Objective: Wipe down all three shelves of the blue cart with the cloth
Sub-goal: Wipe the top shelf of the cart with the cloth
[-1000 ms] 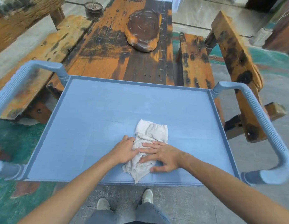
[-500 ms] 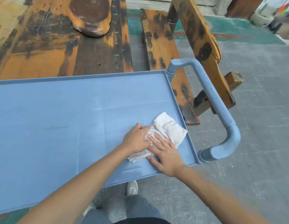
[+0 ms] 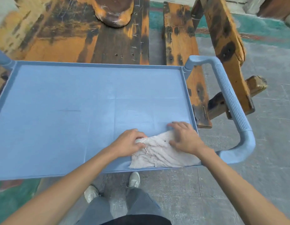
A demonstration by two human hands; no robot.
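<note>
The blue cart's top shelf (image 3: 76,103) fills the middle of the head view, with a raised rim all round. A white terry cloth (image 3: 158,153) lies spread in its near right corner, reaching the front rim. My left hand (image 3: 129,143) grips the cloth's bunched left edge. My right hand (image 3: 184,138) presses flat on the cloth's upper right part, fingers spread, close to the right rim. The two lower shelves are hidden under the top one.
The cart's ribbed blue handle (image 3: 231,103) curves out at the right; another handle stub (image 3: 1,58) shows at far left. A worn orange-and-black wooden table (image 3: 92,38) and bench (image 3: 181,46) stand just beyond the cart. My shoes (image 3: 134,179) stand on grey concrete below.
The cloth has slid from the shelf's middle front to its near right corner and spread out flatter. Both hands moved right with it; my right hand now lies further up the cloth.
</note>
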